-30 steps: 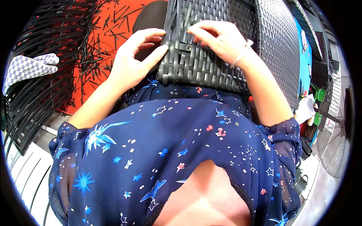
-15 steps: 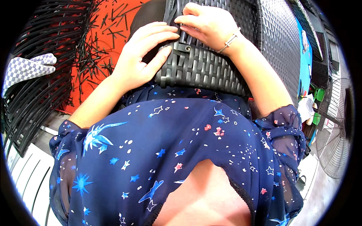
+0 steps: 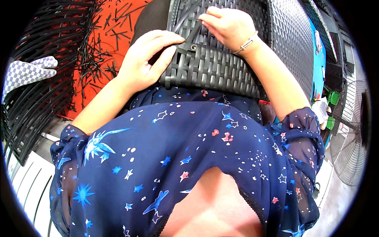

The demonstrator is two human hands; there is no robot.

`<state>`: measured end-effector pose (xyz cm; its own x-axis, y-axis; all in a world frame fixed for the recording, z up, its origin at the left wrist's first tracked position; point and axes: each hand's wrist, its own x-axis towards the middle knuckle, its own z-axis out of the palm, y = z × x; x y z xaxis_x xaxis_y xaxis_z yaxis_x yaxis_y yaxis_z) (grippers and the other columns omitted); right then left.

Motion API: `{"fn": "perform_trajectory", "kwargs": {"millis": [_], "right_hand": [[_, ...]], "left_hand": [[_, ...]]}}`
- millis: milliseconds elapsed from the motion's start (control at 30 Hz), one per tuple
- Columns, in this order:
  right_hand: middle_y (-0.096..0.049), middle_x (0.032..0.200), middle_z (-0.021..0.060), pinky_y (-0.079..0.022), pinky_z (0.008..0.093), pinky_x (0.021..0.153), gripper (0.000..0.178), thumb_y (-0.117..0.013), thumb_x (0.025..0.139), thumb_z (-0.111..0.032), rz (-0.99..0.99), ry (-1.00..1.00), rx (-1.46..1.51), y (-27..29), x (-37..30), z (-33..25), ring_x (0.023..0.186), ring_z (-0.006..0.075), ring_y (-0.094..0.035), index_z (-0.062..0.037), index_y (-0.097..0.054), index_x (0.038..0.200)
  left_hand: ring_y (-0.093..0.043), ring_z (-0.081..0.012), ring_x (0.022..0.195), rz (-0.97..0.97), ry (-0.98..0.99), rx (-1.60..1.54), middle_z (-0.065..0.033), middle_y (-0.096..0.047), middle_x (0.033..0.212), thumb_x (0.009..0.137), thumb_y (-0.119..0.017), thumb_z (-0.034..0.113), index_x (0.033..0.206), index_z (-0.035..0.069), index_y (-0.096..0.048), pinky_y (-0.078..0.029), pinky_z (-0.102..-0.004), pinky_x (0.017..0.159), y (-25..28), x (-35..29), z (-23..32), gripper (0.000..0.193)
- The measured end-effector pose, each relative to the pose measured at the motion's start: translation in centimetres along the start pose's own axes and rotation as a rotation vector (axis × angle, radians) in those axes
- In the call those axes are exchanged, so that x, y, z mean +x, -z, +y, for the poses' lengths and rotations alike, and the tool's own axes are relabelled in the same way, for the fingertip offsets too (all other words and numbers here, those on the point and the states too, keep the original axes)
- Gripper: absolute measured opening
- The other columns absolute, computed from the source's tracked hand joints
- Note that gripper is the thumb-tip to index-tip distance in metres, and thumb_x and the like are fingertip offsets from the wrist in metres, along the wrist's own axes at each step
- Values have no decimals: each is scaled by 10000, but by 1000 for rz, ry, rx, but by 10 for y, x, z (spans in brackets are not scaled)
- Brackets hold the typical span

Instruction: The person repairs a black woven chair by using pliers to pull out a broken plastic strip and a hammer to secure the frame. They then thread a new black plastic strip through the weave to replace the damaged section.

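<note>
A black woven rattan piece (image 3: 213, 69) lies in front of my body, its corner with a small round metal fitting (image 3: 193, 47) facing me. My left hand (image 3: 148, 59) grips the left edge near that corner, with thumb and fingertips bent over the weave. My right hand (image 3: 231, 27) is closed in a pinch above the panel, on the end of a flat black strip (image 3: 195, 32). The strip slants from the corner up toward those fingers. Another loose strip (image 3: 188, 12) crosses the weave higher up. My right fingertips are partly hidden by the hand.
Black strips (image 3: 51, 51) hang in a dense bundle at the left, a checkered glove (image 3: 29, 73) on them. Cut scraps litter a red surface (image 3: 112, 43). More woven panels (image 3: 294, 47) stand at right, beside a blue surface (image 3: 318, 71) and a fan (image 3: 349, 150).
My right hand has moved right and slightly down, away from my left hand, drawing the strip out at a slant. My left hand has shifted slightly left and down.
</note>
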<state>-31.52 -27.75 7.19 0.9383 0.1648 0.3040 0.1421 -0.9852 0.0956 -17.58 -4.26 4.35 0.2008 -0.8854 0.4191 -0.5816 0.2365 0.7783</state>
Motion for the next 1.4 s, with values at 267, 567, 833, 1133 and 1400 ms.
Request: {"fn": "perform_trajectory", "kwargs": {"millis": [267,567,833,1133,1400], "right_hand": [[-594,835,23,-530,356,602,137,-687,875,-183,8,-38,-34,-13,5,-1,718,232,-655,-129,-676,1001],[-665,853,65,-535,353,628,108,-702,841,-151,112,-161,87,-3,18,5,738,252,-670,-101,-716,935],[-694,782,28,-500,288,611,185,-749,775,-23,152,-873,1079,12,22,-19,662,121,-634,28,-727,951],[-723,1005,77,-509,206,712,363,-575,1001,-265,-541,-984,1644,45,12,-34,796,94,-657,28,-680,1188],[-721,921,13,-474,181,674,308,-613,987,-291,-591,-1115,1613,26,10,-38,767,34,-619,-46,-734,1129]], "left_hand": [[-668,-281,1001,78,-138,130,-109,-714,1031,884,-650,42,1100,38,-709,-448,-431,1012,-2,4,-5,223],[-648,-294,1066,56,-70,53,-140,-697,1096,878,-643,44,1108,8,-699,-480,-390,979,-1,1,1,240],[-628,-306,1102,62,-78,39,-151,-666,1157,813,-683,40,1116,3,-684,-477,-395,980,2,-7,1,306],[-631,-305,987,-55,-158,302,-104,-649,1077,684,-718,56,991,55,-692,-479,-416,879,25,3,52,308],[-621,-294,905,-53,-74,346,-114,-610,995,645,-716,61,927,40,-642,-512,-386,795,19,8,69,292]]}}
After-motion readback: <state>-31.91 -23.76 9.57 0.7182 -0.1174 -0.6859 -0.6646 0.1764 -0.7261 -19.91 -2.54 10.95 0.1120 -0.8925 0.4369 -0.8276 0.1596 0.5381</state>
